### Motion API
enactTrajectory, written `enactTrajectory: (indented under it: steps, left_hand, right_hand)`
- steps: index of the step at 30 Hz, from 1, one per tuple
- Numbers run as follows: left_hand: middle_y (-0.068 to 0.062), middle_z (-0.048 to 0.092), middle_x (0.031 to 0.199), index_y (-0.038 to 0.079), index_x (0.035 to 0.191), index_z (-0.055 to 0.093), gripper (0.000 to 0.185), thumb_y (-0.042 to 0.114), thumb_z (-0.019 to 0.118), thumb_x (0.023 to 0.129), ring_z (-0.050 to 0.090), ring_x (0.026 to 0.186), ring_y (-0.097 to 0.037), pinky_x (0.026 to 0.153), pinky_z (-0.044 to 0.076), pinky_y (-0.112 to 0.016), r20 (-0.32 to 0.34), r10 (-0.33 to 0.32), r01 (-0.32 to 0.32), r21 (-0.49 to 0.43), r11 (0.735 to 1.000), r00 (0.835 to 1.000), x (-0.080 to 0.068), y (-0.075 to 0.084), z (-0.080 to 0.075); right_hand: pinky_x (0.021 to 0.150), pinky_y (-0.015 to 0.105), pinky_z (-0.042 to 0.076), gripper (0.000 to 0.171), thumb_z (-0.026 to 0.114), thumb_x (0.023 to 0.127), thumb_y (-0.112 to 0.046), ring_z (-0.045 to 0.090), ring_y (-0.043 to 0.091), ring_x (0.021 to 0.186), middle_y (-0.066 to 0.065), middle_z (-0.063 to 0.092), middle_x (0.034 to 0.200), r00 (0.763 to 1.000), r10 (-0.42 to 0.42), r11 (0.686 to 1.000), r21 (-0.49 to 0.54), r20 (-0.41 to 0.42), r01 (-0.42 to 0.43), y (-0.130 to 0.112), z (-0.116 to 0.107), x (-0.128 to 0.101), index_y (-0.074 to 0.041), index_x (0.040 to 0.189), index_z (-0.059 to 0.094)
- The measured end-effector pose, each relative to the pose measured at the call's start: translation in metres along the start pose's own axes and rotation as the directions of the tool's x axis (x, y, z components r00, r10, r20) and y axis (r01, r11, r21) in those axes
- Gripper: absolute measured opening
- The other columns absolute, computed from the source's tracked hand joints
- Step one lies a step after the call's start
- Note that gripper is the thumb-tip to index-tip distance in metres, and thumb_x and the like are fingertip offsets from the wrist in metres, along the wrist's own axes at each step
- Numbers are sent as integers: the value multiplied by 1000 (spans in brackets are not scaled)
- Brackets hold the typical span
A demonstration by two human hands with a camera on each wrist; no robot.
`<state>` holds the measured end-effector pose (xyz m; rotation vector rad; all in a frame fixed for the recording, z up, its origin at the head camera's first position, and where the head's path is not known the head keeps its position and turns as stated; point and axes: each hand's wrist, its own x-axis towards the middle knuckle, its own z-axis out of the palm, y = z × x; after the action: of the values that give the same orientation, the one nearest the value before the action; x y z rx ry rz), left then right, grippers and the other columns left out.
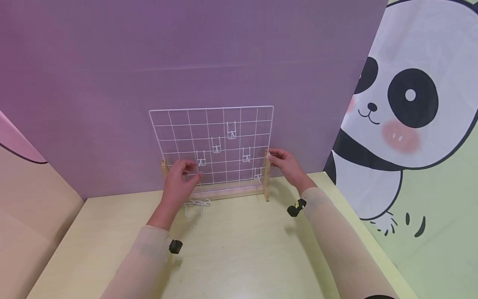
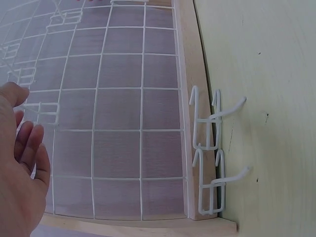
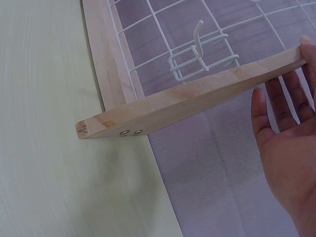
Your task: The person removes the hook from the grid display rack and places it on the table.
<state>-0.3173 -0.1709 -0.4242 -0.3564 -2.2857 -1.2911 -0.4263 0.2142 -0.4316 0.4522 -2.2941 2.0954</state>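
A white wire grid panel (image 1: 211, 108) stands upright in a wooden stand (image 1: 228, 192), with several white wire hooks hung on it. My right hand (image 1: 287, 164) grips the top of the stand's right post (image 3: 197, 98), thumb on the front edge and fingers behind. In front of the grid's lower left part, my left hand (image 1: 178, 182) has its thumb and fingers apart and loosely bent. Nearest to it is one hung hook (image 2: 48, 113); whether the fingers touch that hook is hard to tell. Two loose hooks (image 2: 207, 120) lie by the base rail at the left.
The stand rests at the back of a pale wooden table (image 1: 231, 249). Behind it hangs a purple backdrop (image 1: 209, 54). A panda picture (image 1: 396, 99) covers the wall on the right. Small black devices sit at both wrists.
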Motion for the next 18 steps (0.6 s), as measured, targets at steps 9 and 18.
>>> enactTrajectory:
  steps: [9,18]
  left_hand:
    - [-16,70,117,-2,120,72,25,4,84,98,65,109,-34,98,55,-51,-43,112,-111,7,994,993,5,2,3]
    - [-15,71,111,-1,111,76,16,-2,82,97,68,105,-33,93,55,-44,-62,116,-116,15,993,991,9,3,4]
  right_hand:
    - [113,41,55,38,69,110,-12,68,17,114,-1,74,119,1000,8,1000,3,-1,-8,0,0,1,4,144,67]
    - [111,39,56,39,69,110,-12,69,15,113,1,75,121,1000,4,1000,7,0,-4,0,-1,1,5,145,66]
